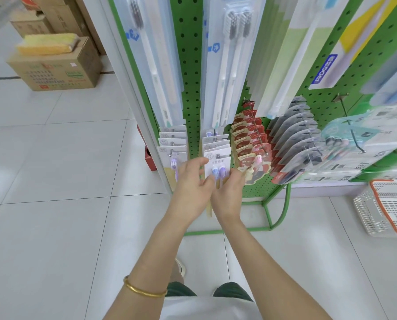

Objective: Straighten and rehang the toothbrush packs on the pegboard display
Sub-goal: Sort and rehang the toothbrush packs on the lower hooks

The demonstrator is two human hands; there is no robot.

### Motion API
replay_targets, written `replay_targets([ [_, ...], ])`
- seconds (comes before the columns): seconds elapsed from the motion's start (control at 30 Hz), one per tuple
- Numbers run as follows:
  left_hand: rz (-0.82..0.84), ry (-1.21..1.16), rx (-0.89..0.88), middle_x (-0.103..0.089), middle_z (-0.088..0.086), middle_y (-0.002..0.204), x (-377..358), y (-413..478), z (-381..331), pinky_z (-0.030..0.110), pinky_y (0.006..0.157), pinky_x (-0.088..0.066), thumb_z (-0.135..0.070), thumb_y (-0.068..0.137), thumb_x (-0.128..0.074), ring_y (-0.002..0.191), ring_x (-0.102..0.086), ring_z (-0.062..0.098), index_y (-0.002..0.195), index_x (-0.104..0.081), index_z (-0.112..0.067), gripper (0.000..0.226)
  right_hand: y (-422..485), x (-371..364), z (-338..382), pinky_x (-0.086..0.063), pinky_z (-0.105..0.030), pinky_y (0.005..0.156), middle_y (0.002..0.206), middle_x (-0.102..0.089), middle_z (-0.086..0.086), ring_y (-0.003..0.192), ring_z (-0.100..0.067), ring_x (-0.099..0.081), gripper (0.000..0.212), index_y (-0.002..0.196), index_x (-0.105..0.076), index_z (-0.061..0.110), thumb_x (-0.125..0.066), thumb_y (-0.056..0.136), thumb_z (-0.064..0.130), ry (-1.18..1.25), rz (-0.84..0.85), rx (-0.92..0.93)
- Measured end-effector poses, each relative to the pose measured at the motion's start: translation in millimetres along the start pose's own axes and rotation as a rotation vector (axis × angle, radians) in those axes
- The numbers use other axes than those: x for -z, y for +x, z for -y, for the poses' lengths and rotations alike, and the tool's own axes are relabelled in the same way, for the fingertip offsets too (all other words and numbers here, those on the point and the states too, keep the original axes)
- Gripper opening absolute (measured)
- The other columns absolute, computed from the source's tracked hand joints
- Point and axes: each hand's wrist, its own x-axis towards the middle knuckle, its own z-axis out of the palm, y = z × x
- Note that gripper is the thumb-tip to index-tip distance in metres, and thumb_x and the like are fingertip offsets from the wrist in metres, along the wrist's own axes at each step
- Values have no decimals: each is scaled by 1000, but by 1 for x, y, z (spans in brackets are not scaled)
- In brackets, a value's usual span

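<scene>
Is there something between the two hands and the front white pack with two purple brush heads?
Nothing visible. The left hand is at the left edge of the front white pack, the right hand at its lower right. It hangs first on its hook; the red packs hang apart to the right.
</scene>
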Motion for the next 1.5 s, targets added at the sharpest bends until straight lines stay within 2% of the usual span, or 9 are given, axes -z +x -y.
replay_targets([
  [0.17,18,33,-6,-38,0,130,2,1,-3,20,98,-39,-10,94,-49,108,-45,5,135,-44,-16,41,7,-5,9,-28,-25,69,110,-42,-11,88,-21,-37,31,108,-43,-1,-60,84,10,-78,40,-39],
  [0.57,-7,27,-60,-34,-6,124,-6,-2,-15,16,93,-37,-7,94,-49,114,-45,5,133,-44,-18,41,17,-2,15,-36,-34,75,119,-44,-16,98,-29,-46,24,111,-41,0,-46,89,5,-191,117,-102],
  [0.77,-40,40,-81,-33,-7,122,-11,0,-17,8,85,-34,-4,93,-48,114,-45,5,134,-44,-16,43,7,20,4,-41,-34,80,123,-45,-14,111,-30,-46,42,124,-39,-1,-57,90,15,-227,113,11],
  [0.87,-71,57,-97,-33,-6,122,-13,3,-17,5,83,-32,-3,92,-48,112,-44,5,134,-45,-14,43,7,37,12,-34,-26,75,116,-51,-14,107,-28,-48,33,123,-47,0,-49,90,0,-168,-42,178],
  [0.93,-95,61,-101,-32,-6,121,-13,4,-18,6,83,-32,-1,92,-48,108,-44,4,134,-45,-14,44,18,46,25,-31,-19,79,114,-55,-14,107,-26,-50,31,121,-52,0,-45,91,-3,-87,-116,265],
  [1.07,-135,99,-121,-35,-2,125,-12,7,-20,9,89,-30,1,90,-48,114,-45,10,133,-47,-13,45,59,48,52,-30,-17,83,120,-57,-16,112,-25,-49,32,124,-53,-3,-38,96,1,-93,-67,348],
  [1.23,-128,178,-133,-36,4,136,-9,9,-22,22,106,-30,0,90,-47,127,-38,16,134,-46,-11,46,109,32,71,-30,-27,66,104,-58,-19,88,-26,-51,24,105,-54,-3,-35,91,-5,-163,85,231],
  [1.37,-108,279,-146,-30,5,145,-4,14,-19,22,108,-25,-2,90,-45,134,-31,18,136,-45,-8,46,125,29,79,-27,-22,51,96,-56,-10,80,-22,-46,24,99,-55,3,-36,88,-7,-209,164,152],
  [1.5,-66,375,-172,-28,7,149,1,23,-19,21,103,-25,0,87,-43,136,-27,18,132,-47,-4,45,130,26,82,-34,-25,64,98,-60,-11,83,-22,-50,25,92,-57,6,-36,87,-8,-199,182,98],
])
